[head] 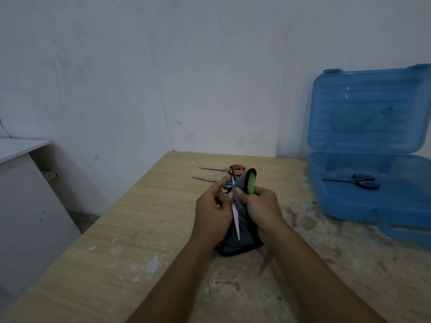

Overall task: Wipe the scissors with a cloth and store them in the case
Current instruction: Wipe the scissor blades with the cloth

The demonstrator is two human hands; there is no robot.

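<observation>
My left hand (211, 212) holds a pair of scissors (236, 220) upright over the table, one bright blade pointing down toward me. My right hand (261, 209) grips a grey cloth with a black edge and green patch (245, 220), pressed against the blade. The scissors' handle is mostly hidden by fingers and cloth. An open blue plastic case (363, 201) stands at the right, its lid raised against the wall. One dark-handled pair of scissors (359, 180) lies inside its base.
Two more scissors lie beyond my hands, one with orange handles (224, 169), one with its blade pointing left (205, 179). The wooden table (140, 229) is paint-stained on its right part. A white cabinet (21, 183) stands at the left below the wall.
</observation>
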